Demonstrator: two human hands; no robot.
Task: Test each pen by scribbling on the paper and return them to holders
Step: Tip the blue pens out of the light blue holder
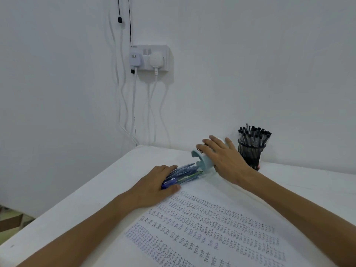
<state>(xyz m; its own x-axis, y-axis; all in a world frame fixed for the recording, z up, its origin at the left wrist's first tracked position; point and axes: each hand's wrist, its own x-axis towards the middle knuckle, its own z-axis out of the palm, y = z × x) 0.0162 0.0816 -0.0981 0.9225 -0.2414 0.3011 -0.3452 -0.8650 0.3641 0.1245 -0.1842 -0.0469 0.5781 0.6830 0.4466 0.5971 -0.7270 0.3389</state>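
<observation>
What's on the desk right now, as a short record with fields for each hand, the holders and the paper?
left hand: gathering blue pens on the table
right hand: gripping the light blue holder, tipped on its side, mouth toward the pens
mesh holder: upright, full of black pens
paper: covered in rows of test writing

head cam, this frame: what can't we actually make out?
- Light blue holder, tipped over: its label and far side are covered by the right hand.
- Blue pens: count unclear, the left hand covers their near ends.
- Paper: rows of marks too small and blurred to read; bottom edge cut off.
- Black mesh holder: pens bunched, too small to count.
- Right hand's grip on the holder: palm side hidden.
</observation>
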